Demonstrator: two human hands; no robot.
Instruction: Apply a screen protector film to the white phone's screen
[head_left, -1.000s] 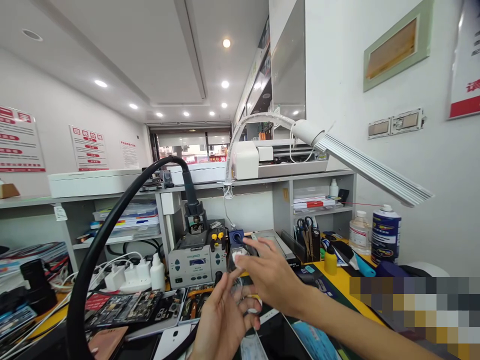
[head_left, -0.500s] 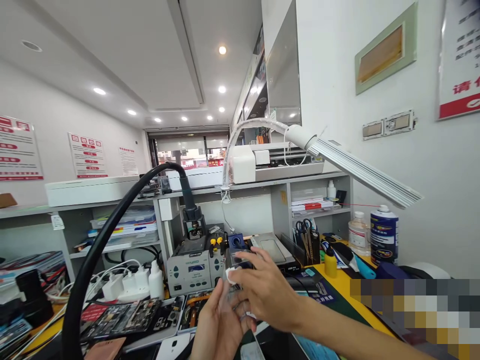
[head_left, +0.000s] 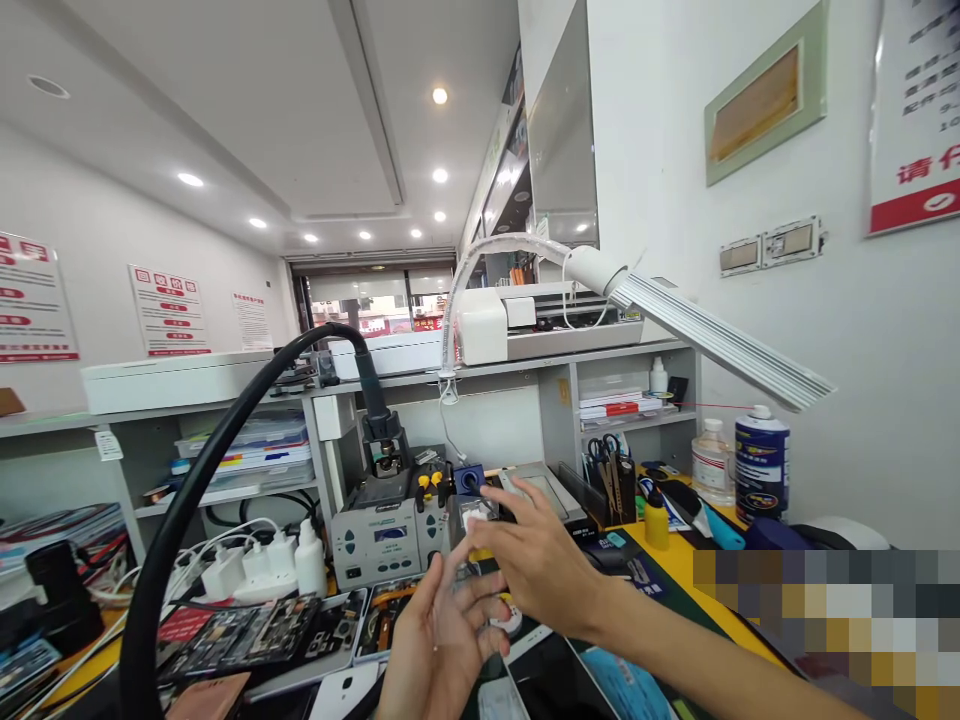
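My left hand (head_left: 431, 640) is palm up in the lower middle, fingers curled and thumb raised, around a thin clear plastic piece (head_left: 448, 600) whose exact kind I cannot make out. Reaching in from the right, my right hand (head_left: 544, 565) pinches a small white piece (head_left: 474, 518) between thumb and finger, just above the left fingertips. Its other fingers are stretched out. Below the hands lie a dark-screened phone (head_left: 559, 685) and a blue packet (head_left: 626, 685).
A grey soldering or hot-air station (head_left: 377, 540) stands behind the hands. Opened phones and circuit boards (head_left: 247, 640) lie at left, under a thick black hose (head_left: 161, 530). At right are a scissors holder (head_left: 613, 490), a yellow bottle (head_left: 656, 525) and a blue can (head_left: 762, 465).
My right hand has lifted the white piece slightly up and to the right, away from the left thumb. The left fingers look a little more spread. The view has shifted slightly.
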